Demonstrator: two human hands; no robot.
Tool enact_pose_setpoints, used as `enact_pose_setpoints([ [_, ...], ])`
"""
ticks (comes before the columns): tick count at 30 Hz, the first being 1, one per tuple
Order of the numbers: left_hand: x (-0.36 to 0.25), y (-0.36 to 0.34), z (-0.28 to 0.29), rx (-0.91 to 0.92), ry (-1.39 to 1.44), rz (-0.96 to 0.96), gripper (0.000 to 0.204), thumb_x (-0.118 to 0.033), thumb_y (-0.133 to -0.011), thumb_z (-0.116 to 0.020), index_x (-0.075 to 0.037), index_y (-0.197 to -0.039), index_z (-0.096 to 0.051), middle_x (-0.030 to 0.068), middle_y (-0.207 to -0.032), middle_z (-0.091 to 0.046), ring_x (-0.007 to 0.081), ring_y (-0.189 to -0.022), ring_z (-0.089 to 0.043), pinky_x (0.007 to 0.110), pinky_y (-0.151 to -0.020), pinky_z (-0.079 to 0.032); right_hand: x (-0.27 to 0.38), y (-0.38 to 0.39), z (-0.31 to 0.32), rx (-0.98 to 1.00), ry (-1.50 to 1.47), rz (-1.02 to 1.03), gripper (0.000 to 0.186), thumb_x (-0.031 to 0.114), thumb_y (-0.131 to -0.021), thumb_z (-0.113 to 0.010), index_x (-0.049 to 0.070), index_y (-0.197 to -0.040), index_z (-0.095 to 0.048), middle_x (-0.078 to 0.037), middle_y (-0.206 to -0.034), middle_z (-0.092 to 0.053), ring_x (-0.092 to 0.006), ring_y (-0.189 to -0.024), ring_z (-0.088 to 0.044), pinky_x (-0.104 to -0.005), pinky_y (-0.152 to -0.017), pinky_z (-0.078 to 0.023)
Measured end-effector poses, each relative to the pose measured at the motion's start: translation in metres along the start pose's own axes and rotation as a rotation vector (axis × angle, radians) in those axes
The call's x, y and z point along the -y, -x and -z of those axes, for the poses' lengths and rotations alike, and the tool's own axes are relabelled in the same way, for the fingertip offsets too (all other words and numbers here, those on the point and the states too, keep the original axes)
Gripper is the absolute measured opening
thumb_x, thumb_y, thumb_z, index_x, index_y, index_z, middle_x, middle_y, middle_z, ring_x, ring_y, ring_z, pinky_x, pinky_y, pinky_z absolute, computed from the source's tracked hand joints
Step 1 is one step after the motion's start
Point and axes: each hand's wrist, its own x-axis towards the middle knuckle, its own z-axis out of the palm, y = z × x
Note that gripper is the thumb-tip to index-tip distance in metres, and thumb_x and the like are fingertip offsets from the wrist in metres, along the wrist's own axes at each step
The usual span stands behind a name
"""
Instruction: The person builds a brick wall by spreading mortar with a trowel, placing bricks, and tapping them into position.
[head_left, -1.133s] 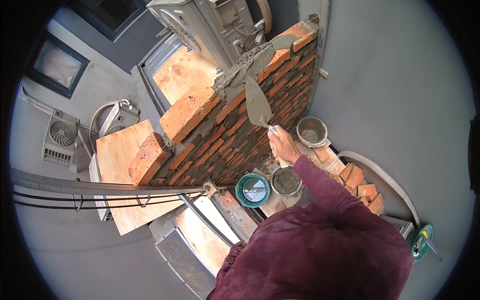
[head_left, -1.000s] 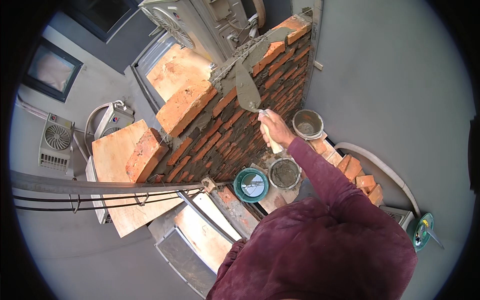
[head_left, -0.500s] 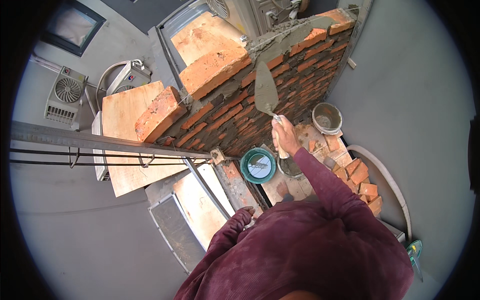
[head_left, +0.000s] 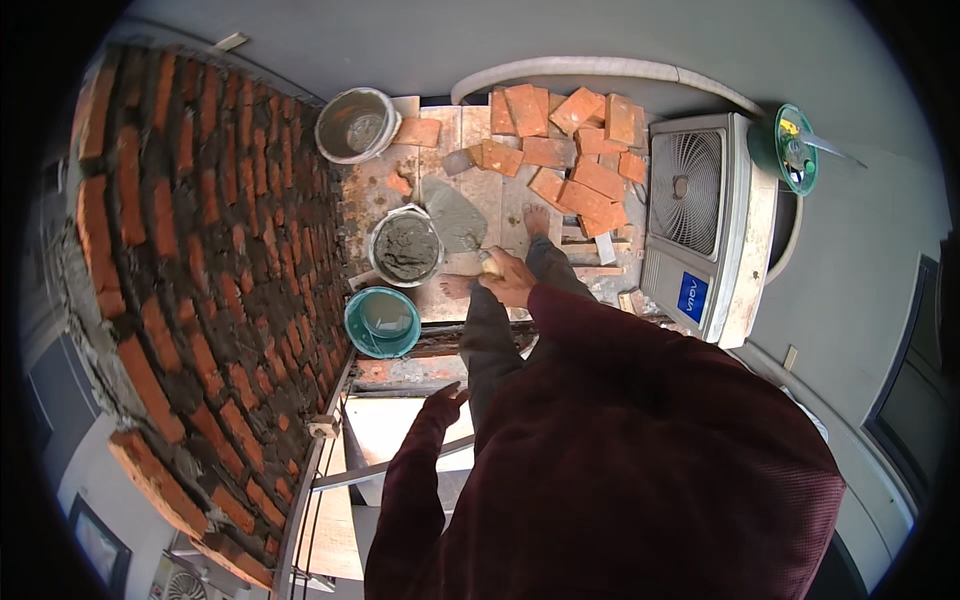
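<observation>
My right hand (head_left: 510, 277) grips the handle of a mortar-smeared trowel (head_left: 455, 215), its broad blade pointing up-left just beside a pale bucket of wet grey mortar (head_left: 405, 250). My left hand (head_left: 448, 398) hangs lower down with fingers apart and nothing visible in it. A teal bucket (head_left: 383, 322) with cloudy liquid sits below the mortar bucket. On the left rises the brick wall (head_left: 205, 310), with grey mortar between its courses. My bare feet (head_left: 535, 222) stand on the board platform (head_left: 480, 130).
A second bucket (head_left: 355, 130) is at the platform's upper left. Loose orange bricks (head_left: 595, 180) lie right of the trowel, beside a white air-conditioner unit (head_left: 680, 230). A hose (head_left: 610, 68) runs along the grey wall. A green tub of tools (head_left: 795, 150) sits at right.
My view has swung down and right from the wall top to the platform. The trowel has left the wall and is now low beside the mortar bucket, still in my right hand.
</observation>
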Motion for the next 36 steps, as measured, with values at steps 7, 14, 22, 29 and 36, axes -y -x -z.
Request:
enact_pose_setpoints([
  [7, -0.049, -0.204, 0.132, -0.279, 0.501, 0.062, 0.054, -0.027, -0.085, -0.070, -0.005, -0.132, -0.052, 0.0119, -0.113, -0.065, 0.0221, -0.101, -0.063, 0.036, -0.090, -0.050, -0.144, 0.022, 0.047, -0.481, -0.544, -0.437, 0.050, 0.015, -0.080, -0.072, -0.001, -0.120, -0.046, -0.014, -0.074, -0.063, -0.0220, -0.054, -0.062, -0.0347, -0.050, -0.050],
  [14, -0.149, -0.341, 0.087, -0.151, 0.837, -0.305, 0.041, -0.017, -0.091, -0.065, -0.006, -0.129, -0.053, 0.0063, -0.110, -0.065, 0.0161, -0.101, -0.060, 0.031, -0.092, -0.046, -0.397, -0.087, 0.123, -1.046, -1.445, -0.908, 0.020, 0.016, -0.085, -0.070, 0.003, -0.090, -0.057, -0.012, -0.076, -0.061, -0.0196, -0.054, -0.058, -0.0339, -0.047, -0.047],
  [22, -0.191, -0.278, 0.031, 0.074, 0.794, 0.377, 0.035, -0.012, -0.091, -0.065, 0.002, -0.122, -0.056, 0.0114, -0.111, -0.065, 0.0171, -0.107, -0.061, 0.029, -0.092, -0.048, -0.450, -0.230, 0.098, -0.052, -1.376, -0.560, 0.040, 0.027, -0.081, -0.071, 0.001, -0.109, -0.057, -0.018, -0.093, -0.061, -0.0273, -0.075, -0.061, -0.0447, -0.064, -0.051],
  [29, -0.159, -0.260, 0.047, 0.097, 0.840, 0.381, 0.044, -0.009, -0.087, -0.069, 0.000, -0.127, -0.052, 0.0163, -0.120, -0.060, 0.0229, -0.113, -0.059, 0.035, -0.099, -0.048, -0.431, -0.245, 0.108, 0.199, -1.365, -0.379, 0.045, 0.020, -0.076, -0.076, 0.000, -0.111, -0.055, -0.017, -0.098, -0.062, -0.0286, -0.080, -0.063, -0.0459, -0.067, -0.055],
  [36, -0.159, -0.273, 0.062, 0.052, 0.836, 0.294, 0.044, -0.006, -0.086, -0.071, 0.000, -0.126, -0.053, 0.0145, -0.119, -0.060, 0.0218, -0.112, -0.058, 0.035, -0.097, -0.049, -0.502, -0.209, 0.101, -1.169, -1.884, -0.768, 0.053, 0.013, -0.072, -0.081, -0.001, -0.114, -0.053, -0.016, -0.102, -0.062, -0.0300, -0.086, -0.065, -0.0470, -0.069, -0.058],
])
